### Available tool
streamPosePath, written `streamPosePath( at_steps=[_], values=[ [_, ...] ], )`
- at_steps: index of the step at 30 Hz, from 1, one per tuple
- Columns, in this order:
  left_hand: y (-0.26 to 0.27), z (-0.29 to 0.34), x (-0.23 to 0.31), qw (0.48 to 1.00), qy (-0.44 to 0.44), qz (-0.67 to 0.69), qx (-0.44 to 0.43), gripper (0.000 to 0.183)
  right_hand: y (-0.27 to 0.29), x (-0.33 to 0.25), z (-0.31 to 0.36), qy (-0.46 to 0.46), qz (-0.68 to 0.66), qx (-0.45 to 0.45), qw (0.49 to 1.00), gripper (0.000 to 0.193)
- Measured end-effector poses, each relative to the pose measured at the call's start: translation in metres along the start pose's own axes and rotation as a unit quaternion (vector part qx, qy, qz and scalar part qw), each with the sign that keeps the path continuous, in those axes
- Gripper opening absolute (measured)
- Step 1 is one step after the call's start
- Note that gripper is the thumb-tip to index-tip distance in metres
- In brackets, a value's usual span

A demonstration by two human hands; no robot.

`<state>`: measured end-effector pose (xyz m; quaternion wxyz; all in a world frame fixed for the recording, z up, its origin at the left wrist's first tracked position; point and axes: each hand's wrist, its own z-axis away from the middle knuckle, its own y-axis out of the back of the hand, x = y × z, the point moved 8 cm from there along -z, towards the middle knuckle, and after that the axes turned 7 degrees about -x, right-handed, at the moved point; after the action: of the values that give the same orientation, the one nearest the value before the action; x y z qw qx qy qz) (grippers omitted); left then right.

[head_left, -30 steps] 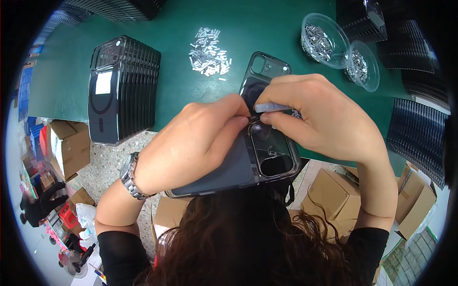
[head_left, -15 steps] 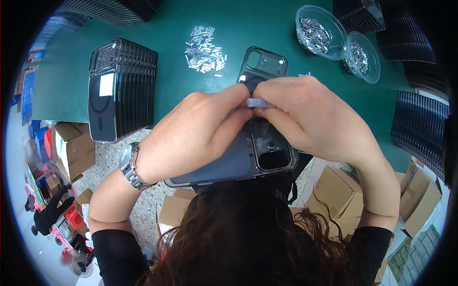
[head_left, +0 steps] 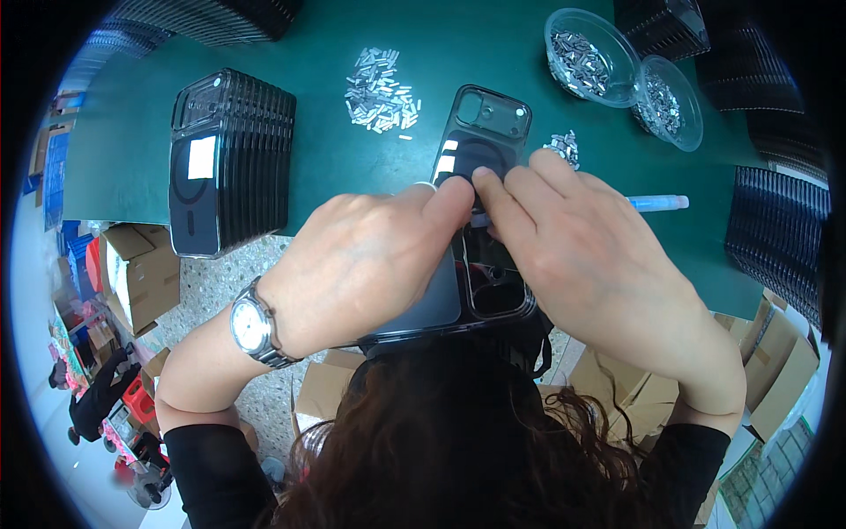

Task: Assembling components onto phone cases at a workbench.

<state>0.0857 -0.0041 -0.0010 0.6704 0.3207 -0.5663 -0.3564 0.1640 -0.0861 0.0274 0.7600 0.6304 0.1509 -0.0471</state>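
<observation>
My left hand (head_left: pixel 379 247), with a metal watch (head_left: pixel 253 326) on its wrist, is closed at the edge of a smoky phone case (head_left: pixel 414 309) with a camera opening. Its thumb meets the fingertips of my right hand (head_left: pixel 573 234), which is also closed at that case. A small pale piece shows under the fingertips, too hidden to name. A light-blue pen-like tool (head_left: pixel 656 203) sticks out from behind my right hand; whether that hand holds it is hidden. Just beyond lies another dark, see-through phone case (head_left: pixel 489 115) on the green table (head_left: pixel 317 167).
A stack of phone cases (head_left: pixel 233 167) stands at left, more stacks (head_left: pixel 775 247) at right. Small silvery pieces (head_left: pixel 379 93) lie in a loose pile; others fill two clear bowls (head_left: pixel 595 57). A smaller heap (head_left: pixel 562 150) lies by my right hand. Cardboard boxes (head_left: pixel 141 273) sit below.
The pen-like tool's tip was between my fingertips; now its other end shows right of my right hand. Both hands have turned knuckles-up, and my fingers press lower on the case.
</observation>
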Motion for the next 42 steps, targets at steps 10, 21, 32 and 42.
streamPosePath(
  at_steps=[10,21,32,42],
  values=[
    [0.000,0.013,0.001,0.998,0.051,0.024,0.005,0.017,-0.017,-0.002,-0.002,-0.025,-0.024,0.021,0.999,0.037],
    [0.004,0.029,0.002,0.992,0.089,0.060,0.066,0.018,-0.014,-0.014,-0.003,-0.038,-0.012,0.051,0.998,0.046],
    [0.016,0.041,0.014,0.981,0.030,-0.141,0.129,0.021,-0.001,-0.033,-0.010,-0.016,0.047,0.076,0.996,0.051],
    [0.022,0.057,0.032,0.958,-0.032,-0.174,0.226,0.029,0.001,-0.034,0.012,0.014,0.083,0.251,0.964,0.043]
  ],
)
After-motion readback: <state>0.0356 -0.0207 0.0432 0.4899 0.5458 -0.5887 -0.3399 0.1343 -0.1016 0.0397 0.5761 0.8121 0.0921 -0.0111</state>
